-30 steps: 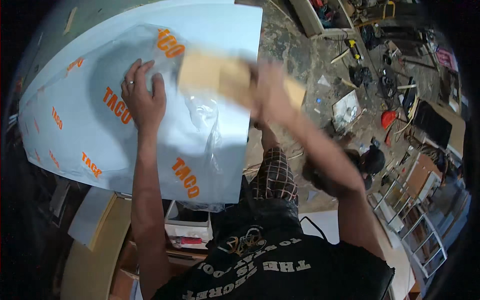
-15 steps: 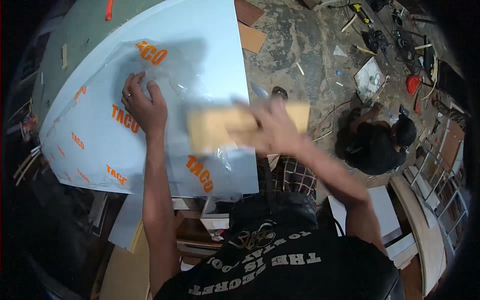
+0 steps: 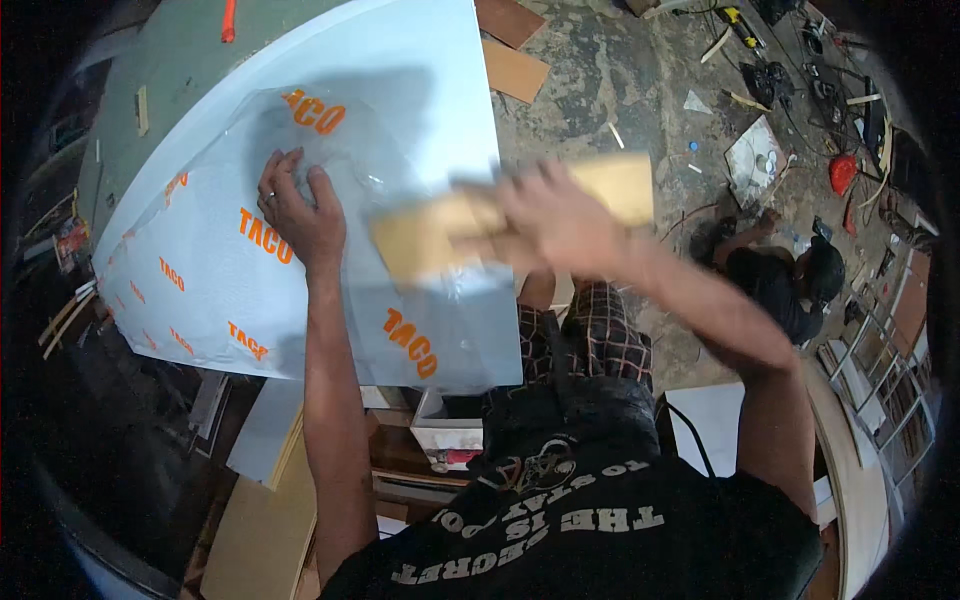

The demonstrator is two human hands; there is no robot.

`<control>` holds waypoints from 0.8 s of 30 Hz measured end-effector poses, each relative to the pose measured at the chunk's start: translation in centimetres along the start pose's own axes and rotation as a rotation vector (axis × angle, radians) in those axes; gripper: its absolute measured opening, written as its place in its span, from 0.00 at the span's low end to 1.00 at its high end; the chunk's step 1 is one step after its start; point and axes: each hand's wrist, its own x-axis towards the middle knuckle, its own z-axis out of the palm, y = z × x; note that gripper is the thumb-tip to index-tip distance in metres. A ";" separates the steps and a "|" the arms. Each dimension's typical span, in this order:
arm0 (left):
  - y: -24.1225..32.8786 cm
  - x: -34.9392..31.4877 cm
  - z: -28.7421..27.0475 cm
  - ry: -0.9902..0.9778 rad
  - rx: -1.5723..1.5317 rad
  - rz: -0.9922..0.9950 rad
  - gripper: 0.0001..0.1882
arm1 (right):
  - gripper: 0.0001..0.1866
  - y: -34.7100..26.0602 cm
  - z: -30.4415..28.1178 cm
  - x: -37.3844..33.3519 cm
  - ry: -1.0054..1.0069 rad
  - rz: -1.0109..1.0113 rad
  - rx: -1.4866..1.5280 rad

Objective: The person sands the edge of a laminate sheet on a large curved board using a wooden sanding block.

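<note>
Steadily now: brace with the left, stroke flat with the right

The left hand lies on the printed film, fingers loosely bent, thumb apart, gripping nothing. To its right, the right hand is clasped over the middle of a tan wooden block. Blur hides whether the block touches the film or hovers just over it.

The step looks like passing the block across the film. Done well, its face would stay level, with even weight and no corner digging in. The left palm would serve best pressed down, clear of the block's path.

Under both hands, the film covers much of a white panel. Beneath the right hand the block overhangs the panel's straight edge, so pressure should ease there. Between and below the hands, glossy creases deserve slower strokes. Well off to the right hand's right, another person is low on the floor.
</note>
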 end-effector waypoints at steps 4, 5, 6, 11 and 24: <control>0.9 0.8 1.0 0.001 -0.031 0.019 0.17 | 0.24 12.0 0.4 9.8 0.209 0.218 0.203; 0.2 0.1 0.5 -0.022 -0.024 0.008 0.17 | 0.24 10.3 1.1 9.0 0.197 0.228 0.225; -0.5 -0.3 0.0 -0.014 -0.020 0.011 0.16 | 0.25 7.6 1.2 7.6 0.152 0.224 0.138; -0.1 0.5 -0.1 0.019 -0.021 0.053 0.16 | 0.27 -10.1 2.8 -9.2 -0.021 0.064 0.400; 0.1 0.1 -0.2 0.008 0.020 0.025 0.17 | 0.25 -5.3 2.6 -5.7 0.070 0.179 0.327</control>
